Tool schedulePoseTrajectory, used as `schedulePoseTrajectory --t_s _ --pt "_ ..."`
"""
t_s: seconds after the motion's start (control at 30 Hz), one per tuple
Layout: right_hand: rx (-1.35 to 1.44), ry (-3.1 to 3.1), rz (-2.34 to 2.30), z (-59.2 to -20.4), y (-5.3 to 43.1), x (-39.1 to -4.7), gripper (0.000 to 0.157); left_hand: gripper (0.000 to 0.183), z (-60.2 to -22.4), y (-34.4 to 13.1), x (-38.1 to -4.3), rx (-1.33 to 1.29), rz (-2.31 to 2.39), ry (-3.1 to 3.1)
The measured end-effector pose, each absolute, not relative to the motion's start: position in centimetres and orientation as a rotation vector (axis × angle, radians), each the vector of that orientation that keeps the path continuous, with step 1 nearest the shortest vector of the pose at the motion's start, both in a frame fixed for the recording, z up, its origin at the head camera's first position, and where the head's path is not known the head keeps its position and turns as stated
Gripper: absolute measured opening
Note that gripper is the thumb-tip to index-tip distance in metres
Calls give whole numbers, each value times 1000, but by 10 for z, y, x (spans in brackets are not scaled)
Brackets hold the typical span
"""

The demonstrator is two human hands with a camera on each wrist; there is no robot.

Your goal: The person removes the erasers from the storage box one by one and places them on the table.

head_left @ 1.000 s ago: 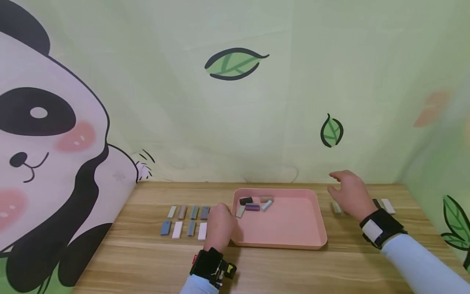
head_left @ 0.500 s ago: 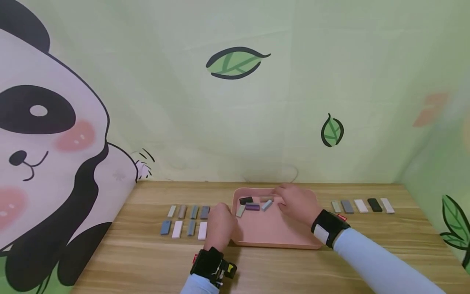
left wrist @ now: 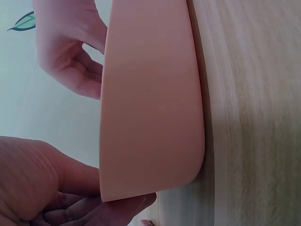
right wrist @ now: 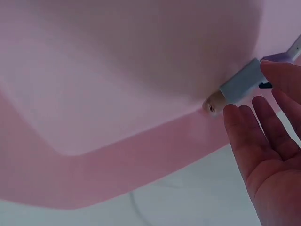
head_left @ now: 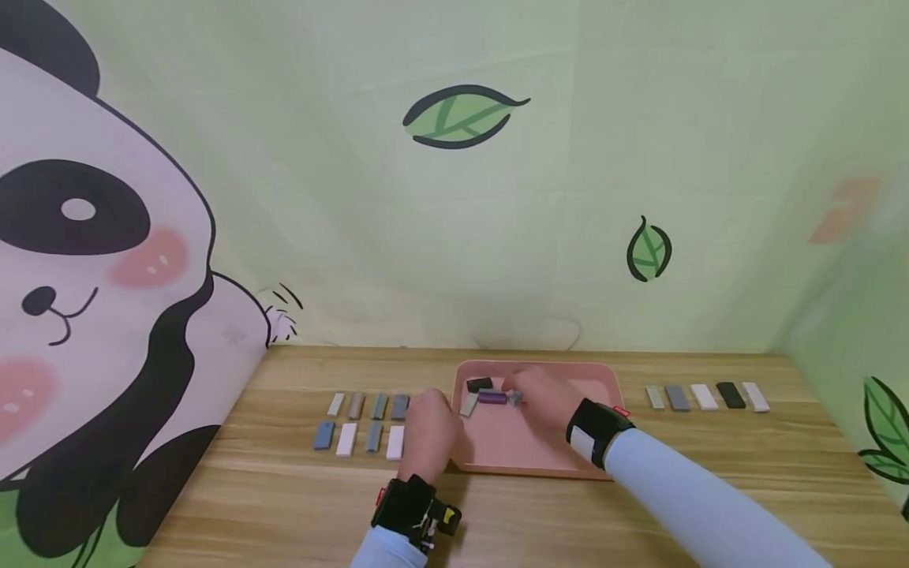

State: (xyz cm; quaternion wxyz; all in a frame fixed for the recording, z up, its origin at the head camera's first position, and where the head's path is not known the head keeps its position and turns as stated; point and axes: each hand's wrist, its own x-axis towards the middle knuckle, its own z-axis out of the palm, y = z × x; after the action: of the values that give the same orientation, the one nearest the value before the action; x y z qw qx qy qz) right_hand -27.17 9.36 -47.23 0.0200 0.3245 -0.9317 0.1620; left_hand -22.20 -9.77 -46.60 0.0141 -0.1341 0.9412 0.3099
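Note:
The left hand (head_left: 429,430) holds the left rim of a pink tray (head_left: 497,454); in the left wrist view its thumb (left wrist: 77,178) and fingers lie on either side of the tray's corner. Over the tray's back part reaches the right hand (head_left: 547,394). In the right wrist view its fingers are spread, with the thumb tip right at the end of a light-blue block (right wrist: 242,81). Behind that block shows the broken-looking end of a brown piece (right wrist: 214,102). Beside them in the tray lie a purple piece (head_left: 491,398), a black block (head_left: 479,385) and a pale grey-green block (head_left: 469,405).
Left of the tray, small blocks in white, blue, grey and brown stand in two rows, among them a blue block (head_left: 323,435). On the right is one row with a black block (head_left: 731,395) and a white block (head_left: 756,397). A printed cloth (head_left: 355,221) hangs behind the wooden table (head_left: 284,513).
The right hand has moved left from the right-hand row into the tray, down to the light-blue block, uncovering that row. The left hand stays on the tray rim.

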Motion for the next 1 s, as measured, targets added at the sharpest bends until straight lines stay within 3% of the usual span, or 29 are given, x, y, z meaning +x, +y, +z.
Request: schedulePoseTrajectory --t_s 0.53,1.0 --pt "932 -2902 403 -481 89 -275 11 16 -464 -99 -221 -431 1018 2891" --pt "965 -2974 526 -474 100 -263 11 16 -464 -99 -222 -460 1032 2859"
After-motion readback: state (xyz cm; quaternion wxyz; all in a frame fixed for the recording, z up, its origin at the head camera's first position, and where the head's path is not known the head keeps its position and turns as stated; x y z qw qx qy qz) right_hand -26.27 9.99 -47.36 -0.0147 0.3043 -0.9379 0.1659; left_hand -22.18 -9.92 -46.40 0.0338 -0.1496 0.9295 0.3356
